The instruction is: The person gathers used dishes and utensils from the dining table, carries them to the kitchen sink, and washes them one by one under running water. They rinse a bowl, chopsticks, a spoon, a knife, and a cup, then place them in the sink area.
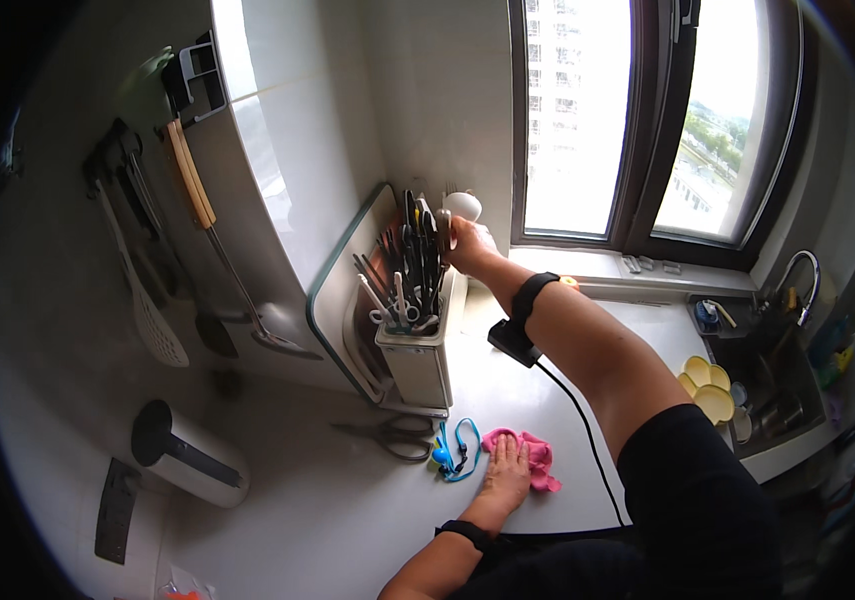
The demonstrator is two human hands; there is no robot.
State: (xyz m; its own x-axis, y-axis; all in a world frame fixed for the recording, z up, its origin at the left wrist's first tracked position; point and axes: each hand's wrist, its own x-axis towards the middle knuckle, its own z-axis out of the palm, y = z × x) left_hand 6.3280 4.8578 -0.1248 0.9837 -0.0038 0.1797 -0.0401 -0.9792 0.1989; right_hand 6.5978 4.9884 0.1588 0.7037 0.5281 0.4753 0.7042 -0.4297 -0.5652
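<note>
My left hand [507, 476] lies flat on a crumpled pink cloth [539, 460] on the white counter, fingers stretched out. Beside it are a blue lanyard cord [468, 450] with a small blue piece and a pair of dark-handled scissors [402, 437]. My right hand [472, 248] reaches forward to a utensil holder [415, 370] packed with knives, chopsticks and white-handled scissors [399, 305]. Its fingers close round an upright greyish handle [443, 228] at the holder's back right; what lies below that handle is hidden. A rounded white utensil head [462, 206] stands just behind this hand.
A glass-edged board [319, 290] leans left of the holder. Spatulas and a ladle [277, 340] hang on the left wall, above a white cylindrical appliance [192, 455]. At right is a sink [782, 375] with yellow dishes [712, 402]. A black cable [587, 425] hangs from my right wrist.
</note>
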